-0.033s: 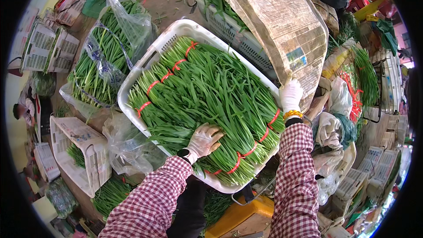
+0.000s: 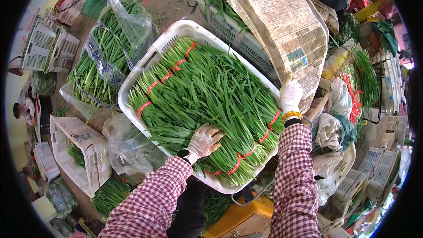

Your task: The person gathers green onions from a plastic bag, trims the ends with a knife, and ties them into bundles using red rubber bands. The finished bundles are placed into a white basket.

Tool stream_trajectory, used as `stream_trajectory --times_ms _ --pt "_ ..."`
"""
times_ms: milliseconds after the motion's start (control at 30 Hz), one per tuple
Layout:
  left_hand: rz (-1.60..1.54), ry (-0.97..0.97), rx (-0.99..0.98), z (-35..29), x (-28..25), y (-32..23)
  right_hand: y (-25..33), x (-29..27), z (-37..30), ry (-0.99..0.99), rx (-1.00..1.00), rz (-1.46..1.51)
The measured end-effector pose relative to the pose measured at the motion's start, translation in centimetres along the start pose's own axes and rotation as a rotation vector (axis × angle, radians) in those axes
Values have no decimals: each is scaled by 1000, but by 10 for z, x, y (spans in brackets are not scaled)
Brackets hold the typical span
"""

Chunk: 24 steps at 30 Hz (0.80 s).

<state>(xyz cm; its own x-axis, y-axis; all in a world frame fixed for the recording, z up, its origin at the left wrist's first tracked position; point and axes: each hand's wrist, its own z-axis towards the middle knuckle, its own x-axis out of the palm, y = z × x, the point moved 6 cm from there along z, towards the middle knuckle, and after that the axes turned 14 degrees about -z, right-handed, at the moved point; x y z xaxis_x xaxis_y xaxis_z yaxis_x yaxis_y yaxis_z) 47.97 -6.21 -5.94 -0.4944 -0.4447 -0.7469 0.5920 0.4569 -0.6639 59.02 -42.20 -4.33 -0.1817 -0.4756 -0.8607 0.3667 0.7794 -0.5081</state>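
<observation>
In front of me a white plastic crate (image 2: 187, 25) is packed with bundles of garlic chives (image 2: 207, 88), long flat green leaves tied near their pale ends with red bands. My left hand (image 2: 204, 142), in a thin whitish glove, lies on the near bundles with its fingers apart and slightly bent; it holds nothing. At the crate's right corner my right hand (image 2: 291, 97), also gloved, pinches the lower edge of a worn, brownish newspaper sheet (image 2: 282, 26). That sheet drapes over a second crate (image 2: 233, 31) behind, hiding much of the greens in it.
On the left stands a clear plastic bag (image 2: 119, 4) of green stalks, with a tilted white crate (image 2: 81, 134) and crumpled plastic (image 2: 130, 145) nearer me. Cloths (image 2: 328, 130) and red ties (image 2: 352, 94) lie at right. A yellow box (image 2: 242, 216) sits close below the crate.
</observation>
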Motion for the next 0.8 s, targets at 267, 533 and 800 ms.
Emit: stream_trajectory --times_ms 267,533,800 --pt "-64 -35 20 3 -1 -1 -49 -40 7 -368 184 679" --pt "-36 -102 56 1 5 1 -59 -207 -125 122 -347 1383" --pt "96 11 -98 -33 9 17 42 -211 -278 259 -1152 943"
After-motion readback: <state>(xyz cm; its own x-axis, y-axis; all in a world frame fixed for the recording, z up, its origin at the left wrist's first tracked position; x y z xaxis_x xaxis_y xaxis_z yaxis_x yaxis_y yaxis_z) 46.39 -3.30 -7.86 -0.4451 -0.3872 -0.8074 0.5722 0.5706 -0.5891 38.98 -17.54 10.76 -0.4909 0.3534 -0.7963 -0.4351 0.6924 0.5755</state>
